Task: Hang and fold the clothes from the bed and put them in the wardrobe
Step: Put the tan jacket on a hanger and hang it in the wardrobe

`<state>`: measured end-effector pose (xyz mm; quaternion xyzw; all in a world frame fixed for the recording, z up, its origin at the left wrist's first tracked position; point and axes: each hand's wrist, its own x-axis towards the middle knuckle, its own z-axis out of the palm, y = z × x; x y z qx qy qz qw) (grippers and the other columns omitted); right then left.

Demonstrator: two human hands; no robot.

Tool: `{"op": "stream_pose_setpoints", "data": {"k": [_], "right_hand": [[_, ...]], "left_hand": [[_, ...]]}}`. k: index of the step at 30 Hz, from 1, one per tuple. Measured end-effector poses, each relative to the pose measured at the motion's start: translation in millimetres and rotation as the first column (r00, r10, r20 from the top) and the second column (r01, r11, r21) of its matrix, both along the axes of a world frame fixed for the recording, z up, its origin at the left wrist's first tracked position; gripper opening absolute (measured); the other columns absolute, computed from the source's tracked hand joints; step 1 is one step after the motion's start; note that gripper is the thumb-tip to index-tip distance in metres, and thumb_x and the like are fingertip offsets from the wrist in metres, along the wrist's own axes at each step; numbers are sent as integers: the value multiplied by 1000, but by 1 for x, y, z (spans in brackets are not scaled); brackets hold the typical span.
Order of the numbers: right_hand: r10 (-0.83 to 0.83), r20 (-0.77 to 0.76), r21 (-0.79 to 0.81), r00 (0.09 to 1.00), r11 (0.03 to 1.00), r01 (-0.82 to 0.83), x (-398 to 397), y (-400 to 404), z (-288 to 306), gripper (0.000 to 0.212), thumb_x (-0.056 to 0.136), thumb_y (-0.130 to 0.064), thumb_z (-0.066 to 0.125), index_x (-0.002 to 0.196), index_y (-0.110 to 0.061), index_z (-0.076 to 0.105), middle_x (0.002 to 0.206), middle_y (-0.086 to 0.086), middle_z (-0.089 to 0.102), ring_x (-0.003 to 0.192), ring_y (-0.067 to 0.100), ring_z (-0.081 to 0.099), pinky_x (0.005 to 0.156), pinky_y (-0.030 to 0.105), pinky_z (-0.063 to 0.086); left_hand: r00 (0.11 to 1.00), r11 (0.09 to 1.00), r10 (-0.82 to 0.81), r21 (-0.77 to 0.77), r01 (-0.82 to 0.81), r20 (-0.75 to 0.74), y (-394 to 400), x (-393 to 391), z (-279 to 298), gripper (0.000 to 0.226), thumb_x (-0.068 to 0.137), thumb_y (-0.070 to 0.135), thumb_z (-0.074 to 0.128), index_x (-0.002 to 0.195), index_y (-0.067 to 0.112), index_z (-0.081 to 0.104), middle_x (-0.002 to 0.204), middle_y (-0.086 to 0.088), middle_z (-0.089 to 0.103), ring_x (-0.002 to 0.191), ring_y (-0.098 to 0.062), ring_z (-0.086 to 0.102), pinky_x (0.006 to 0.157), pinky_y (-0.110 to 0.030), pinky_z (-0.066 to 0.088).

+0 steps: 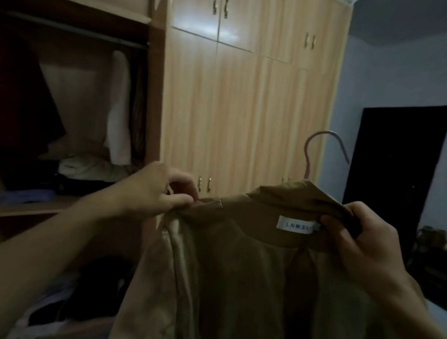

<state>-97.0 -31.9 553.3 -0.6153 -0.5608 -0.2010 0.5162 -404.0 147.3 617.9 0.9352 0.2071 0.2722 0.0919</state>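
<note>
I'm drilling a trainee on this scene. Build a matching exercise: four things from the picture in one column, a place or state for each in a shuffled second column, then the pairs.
Things:
1. brown jacket
2. hanger hook
3. white label
4. dark red garment

Places or states:
A. hanging inside the open wardrobe section
B. sewn inside the collar
C. held at the collar by left hand and right hand
D. sticking up above the collar

Pairs: 1-C, 2-D, 3-B, 4-A
</note>
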Motion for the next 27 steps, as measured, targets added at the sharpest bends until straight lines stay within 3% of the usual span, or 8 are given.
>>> {"op": "stream_pose_setpoints", "data": {"k": [5, 8, 13, 16, 20, 23, 25, 27], "right_hand": [[78, 39, -9, 996, 997, -77, -17, 18, 1, 10, 86, -21, 65, 86, -24, 56, 75, -9, 58, 75, -1, 60, 53, 11, 47], [195, 56, -60, 979, 980, -192, -25, 24, 1, 12, 86, -14, 63, 91, -23, 57, 83, -9, 60, 80, 0, 62, 59, 9, 50], [338, 53, -70, 940, 940, -335, -40, 39, -2, 14, 83, -25, 57, 95, -20, 60, 88, -6, 61, 82, 7, 65, 63, 16, 55], [386, 115, -22, 915, 922, -387, -49, 47, -3, 15, 83, -11, 57, 96, -18, 61, 91, -16, 61, 83, 5, 65, 68, 13, 54], [358, 142, 28, 923, 930, -365, -58, 49, -6, 22, 81, -21, 56, 99, -34, 59, 96, -18, 62, 89, 0, 64, 71, 6, 51], [339, 118, 73, 933, 934, -349, -65, 54, 0, 19, 86, -30, 57, 101, -42, 57, 98, -17, 63, 90, -2, 63, 69, 3, 49], [343, 133, 83, 930, 931, -356, -67, 61, 2, 14, 92, -41, 56, 105, -44, 56, 101, -19, 62, 92, -4, 63, 71, 2, 48], [312, 114, 94, 943, 942, -323, -63, 67, 0, 17, 91, -40, 59, 107, -47, 56, 100, -21, 62, 92, -5, 63, 71, 1, 47]], "left_hand": [[996, 974, -72, -220, 60, -46, 18, -35, -5, 6, 91, 16, 69, 89, 18, 75, 85, 0, 73, 81, -15, 69, 70, -23, 54], [983, 902, -172, -410, 132, -61, 23, -63, 4, 6, 91, 13, 69, 91, 11, 74, 87, -7, 73, 81, -18, 68, 72, -23, 53], [966, 941, -218, -290, 172, -135, 30, -93, 19, 8, 95, 13, 62, 95, 15, 70, 85, -1, 69, 77, -11, 64, 70, -24, 51], [971, 949, -206, -267, 168, -120, 37, -108, 25, 12, 97, 13, 58, 93, 18, 68, 82, -3, 65, 73, -13, 59, 66, -27, 49], [977, 966, -201, -179, 185, -76, 45, -121, 37, 14, 97, 12, 58, 92, 21, 66, 81, 7, 65, 72, -4, 60, 65, -17, 47], [974, 973, -218, -90, 212, -58, 46, -101, 44, 10, 97, 15, 57, 96, 19, 66, 90, 3, 66, 83, -13, 63, 73, -26, 52], [963, 964, -250, -120, 237, -105, 41, -78, 44, 10, 98, 14, 57, 102, 13, 66, 97, -2, 66, 90, -14, 64, 80, -28, 54], [924, 937, -302, -252, 242, -234, 39, -61, 42, 17, 99, 11, 55, 111, 5, 64, 105, -10, 66, 97, -21, 64, 87, -30, 55]]}}
